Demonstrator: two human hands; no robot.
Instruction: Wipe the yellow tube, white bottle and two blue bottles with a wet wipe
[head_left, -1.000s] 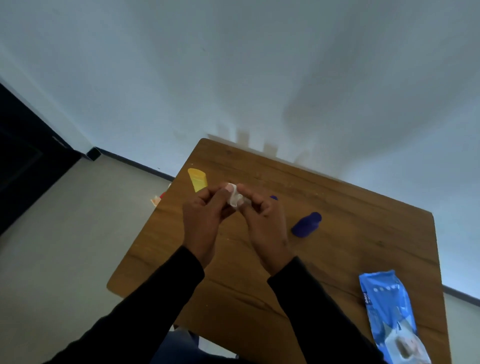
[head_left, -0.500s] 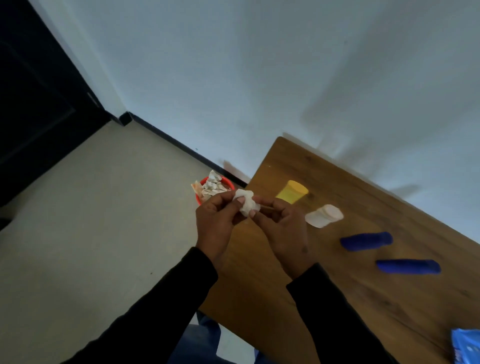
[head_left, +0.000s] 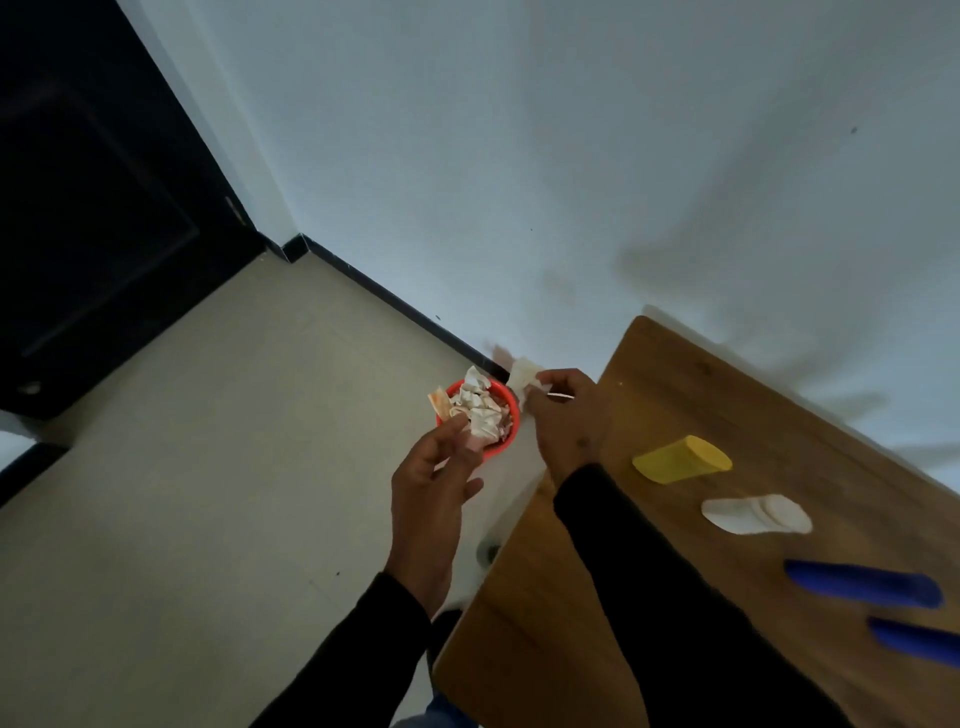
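Observation:
My right hand (head_left: 563, 415) pinches a crumpled white wet wipe (head_left: 524, 376) beyond the table's left edge, above the floor beside a red bin (head_left: 511, 415). My left hand (head_left: 434, 478) hangs over the floor near the bin, fingers loose and holding nothing. On the wooden table (head_left: 675, 649) lie a yellow tube (head_left: 680, 460), a white bottle (head_left: 756, 514) and two blue bottles (head_left: 865, 582) (head_left: 914, 639), all on their sides in a row.
The red bin on the floor is heaped with crumpled white wipes (head_left: 478, 405). A dark door (head_left: 93, 208) stands at the left. A white wall with a black skirting (head_left: 395, 301) runs behind the table and bin.
My head has turned left, bringing the bin and floor into view. My left hand has let go of the wipe and dropped away. My right hand carried the wipe out past the table edge.

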